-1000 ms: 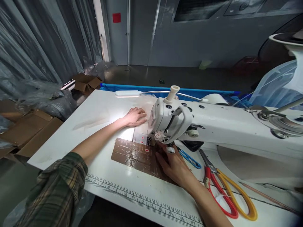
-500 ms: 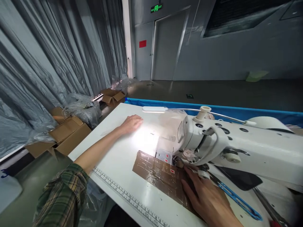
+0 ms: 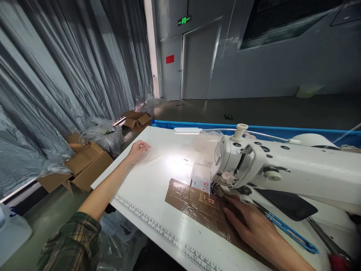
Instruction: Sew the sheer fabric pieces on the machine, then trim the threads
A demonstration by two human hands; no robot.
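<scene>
My left hand [image 3: 139, 150] is over the far left part of the white table [image 3: 158, 188]. Its fingers are curled together; a faint pale edge shows beside them, but I cannot make out what they hold. Stretched out beside the needle area, my right hand [image 3: 251, 222] rests at a brown taped board [image 3: 194, 205], thumb and forefinger apart. Its fingertips are partly hidden under the white sewing machine [image 3: 262, 162]. Left of the presser foot lies a metal plate [image 3: 200, 183] with red marks. Sheer pale fabric [image 3: 204, 145] lies behind the machine's head.
Blue thread snips or a similar blue tool [image 3: 293, 231] lie right of my right hand, near a black flat piece [image 3: 287, 203]. A lamp [image 3: 187, 131] lights the table. A printed ruler [image 3: 158, 227] runs along the front edge. Cardboard boxes [image 3: 88, 165] stand left on the floor.
My left hand has moved left, away from the machine, and its fingers have curled in more. My right hand stays beside the needle area. The whole view has shifted slightly.
</scene>
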